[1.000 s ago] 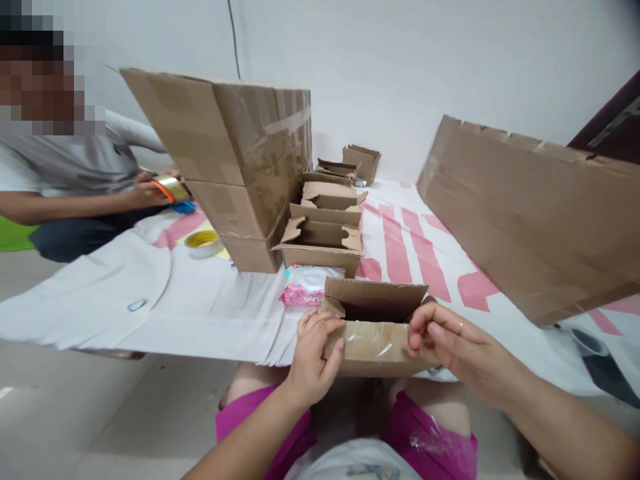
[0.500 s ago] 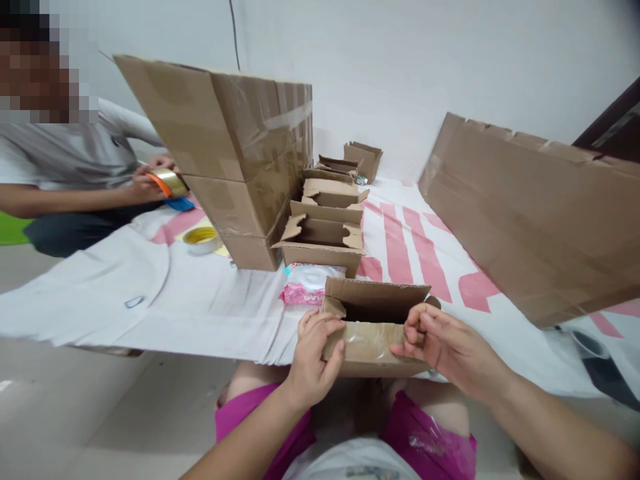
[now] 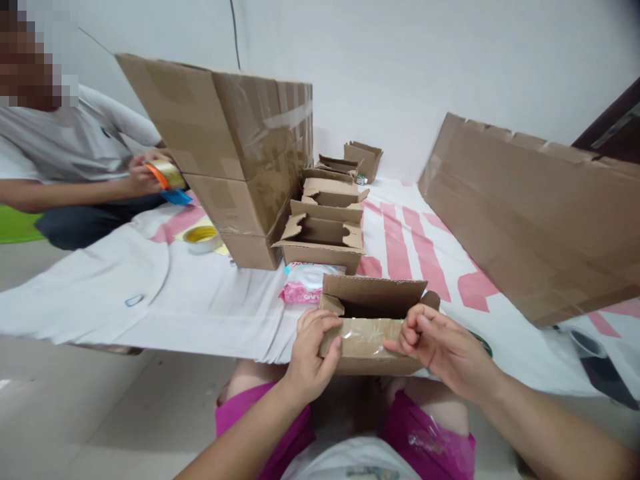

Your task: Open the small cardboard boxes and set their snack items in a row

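At the near bench edge [image 3: 225, 348], the left hand [image 3: 311, 348] clasps a box [image 3: 375, 365] while the right hand [image 3: 440, 348], fingers half-curled, hold unclear, touches tape [image 3: 364, 339] that uneven pressing could wrinkle.

Reachable from above through the open mouth of the small cardboard box [image 3: 367, 363], between rear flap [image 3: 375, 293] and front wall [image 3: 367, 340]. Hemmed in at the near corners by the left hand [image 3: 314, 350] and right hand [image 3: 445, 347]. Obstructed just beyond, leftward, by the wet-wipes pack [image 3: 311, 283], then the row of open-topped cartons [image 3: 333, 214] and the stack of taped boxes [image 3: 265, 157]. Passable along the pink-and-white cloth [image 3: 397, 233] between that row and the large cardboard panel [image 3: 530, 217].
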`<move>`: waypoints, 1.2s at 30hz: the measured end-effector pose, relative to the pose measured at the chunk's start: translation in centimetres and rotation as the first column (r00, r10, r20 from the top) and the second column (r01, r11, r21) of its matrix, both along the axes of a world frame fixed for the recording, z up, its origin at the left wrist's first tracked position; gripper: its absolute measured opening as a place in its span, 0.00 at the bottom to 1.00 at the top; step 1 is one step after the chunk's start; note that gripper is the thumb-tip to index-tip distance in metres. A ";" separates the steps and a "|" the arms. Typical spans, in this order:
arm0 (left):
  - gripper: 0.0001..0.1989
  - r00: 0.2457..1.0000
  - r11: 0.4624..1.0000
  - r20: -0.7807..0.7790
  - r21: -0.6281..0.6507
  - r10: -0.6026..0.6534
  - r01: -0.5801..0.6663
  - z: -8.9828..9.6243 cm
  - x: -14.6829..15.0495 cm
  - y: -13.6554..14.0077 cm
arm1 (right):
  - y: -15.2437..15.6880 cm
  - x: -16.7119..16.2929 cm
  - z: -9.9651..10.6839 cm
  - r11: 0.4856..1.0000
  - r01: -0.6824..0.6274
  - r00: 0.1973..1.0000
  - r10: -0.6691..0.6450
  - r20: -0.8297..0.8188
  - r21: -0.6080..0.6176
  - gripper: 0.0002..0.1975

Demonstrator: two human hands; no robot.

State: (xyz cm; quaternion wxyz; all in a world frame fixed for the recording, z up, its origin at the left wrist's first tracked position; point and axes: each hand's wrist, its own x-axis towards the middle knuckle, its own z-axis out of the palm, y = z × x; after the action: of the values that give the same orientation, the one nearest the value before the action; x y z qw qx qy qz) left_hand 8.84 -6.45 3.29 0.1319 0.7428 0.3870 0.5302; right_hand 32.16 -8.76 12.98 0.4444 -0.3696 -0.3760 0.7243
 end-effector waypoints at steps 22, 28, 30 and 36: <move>0.10 0.998 1.000 -0.065 0.020 0.012 -0.011 0.1 0.6 -0.1 | -0.1 0.6 -0.2 0.249 -0.796 0.353 -0.549 0.758 0.551 0.17; 0.10 0.998 1.000 -0.058 0.026 -0.005 0.007 0.2 0.7 -0.1 | 1.1 0.0 -1.7 0.114 -0.838 0.366 -0.607 0.705 0.533 0.12; 0.10 0.998 1.000 -0.058 0.016 -0.007 0.008 0.3 0.7 -0.2 | 1.4 -0.3 -1.9 0.137 -0.823 0.379 -0.591 0.712 0.552 0.12; 0.11 0.997 1.000 -0.072 -0.020 -0.015 0.013 0.4 0.4 -0.3 | 2.7 -1.7 -1.9 0.326 -0.668 0.388 -0.614 0.688 0.668 0.10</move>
State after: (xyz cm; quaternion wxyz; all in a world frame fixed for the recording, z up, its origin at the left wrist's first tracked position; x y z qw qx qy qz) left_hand 9.25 -6.71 3.67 0.1289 0.7627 0.3914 0.4984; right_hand 30.44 -6.10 11.08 0.2558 -0.3549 -0.8990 0.0210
